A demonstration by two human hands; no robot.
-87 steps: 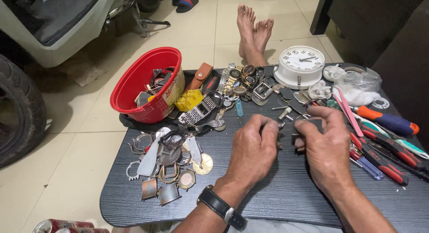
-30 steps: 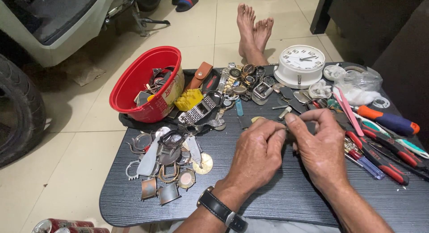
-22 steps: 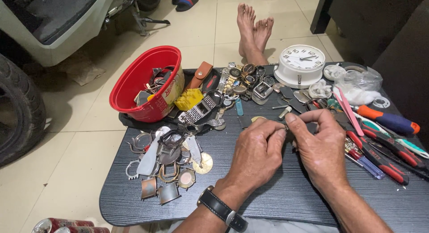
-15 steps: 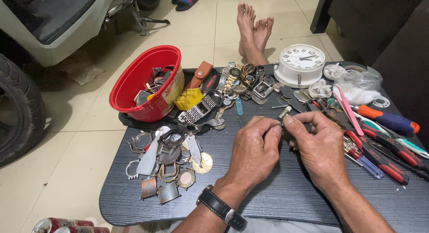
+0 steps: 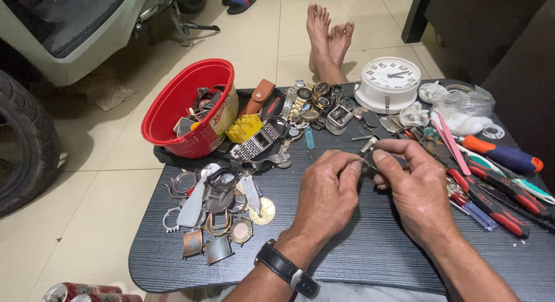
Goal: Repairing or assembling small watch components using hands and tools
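Both hands are meeting over the table [image 5: 358, 250]: left hand [image 5: 326, 195] and right hand [image 5: 413, 186] fingers are pinching one small metal part [image 5: 365, 160].

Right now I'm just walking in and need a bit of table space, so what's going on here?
A person sits at a dark table, pinching a small metal part between the left hand and right hand; what it is, I cannot tell. Loose watch cases lie to the left by a red bowl of parts. A white clock stands at the far edge, and pliers and screwdrivers lie on the right.
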